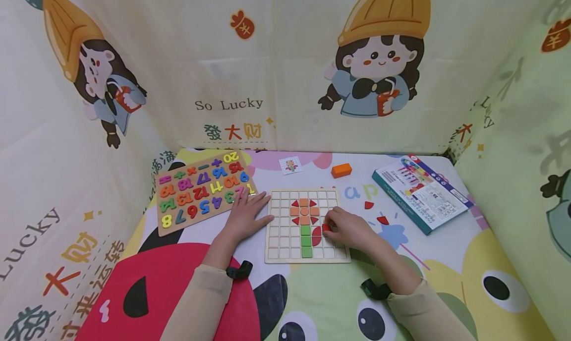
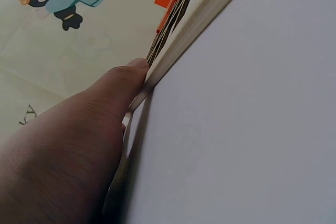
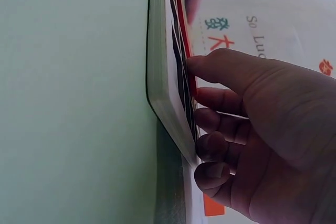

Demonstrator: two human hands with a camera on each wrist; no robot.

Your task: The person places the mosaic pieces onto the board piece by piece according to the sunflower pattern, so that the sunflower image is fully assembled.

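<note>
A wooden grid board (image 1: pixel 278 252) lies on the table, bearing an orange flower shape with small red triangles, a green stem of squares (image 1: pixel 306 242) and a red leaf-shaped piece (image 1: pixel 316 236). At the board's right side, my right hand (image 1: pixel 348 227) pinches another red piece (image 1: pixel 326 227) between thumb and fingertips; its full outline is covered. My left hand (image 1: pixel 245 214) lies with fingers spread. Its thumb touches the board's left edge, also visible in the left wrist view, while its fingertips reach onto the number board (image 1: pixel 214 217).
Two loose red pieces (image 1: pixel 382 220) lie right of the grid board. An orange block (image 1: pixel 341 170) and a small picture card (image 1: pixel 291 165) sit behind it. A flat box (image 1: pixel 421 195) rests at the right. Printed cloth (image 1: pixel 294 83) encloses the table.
</note>
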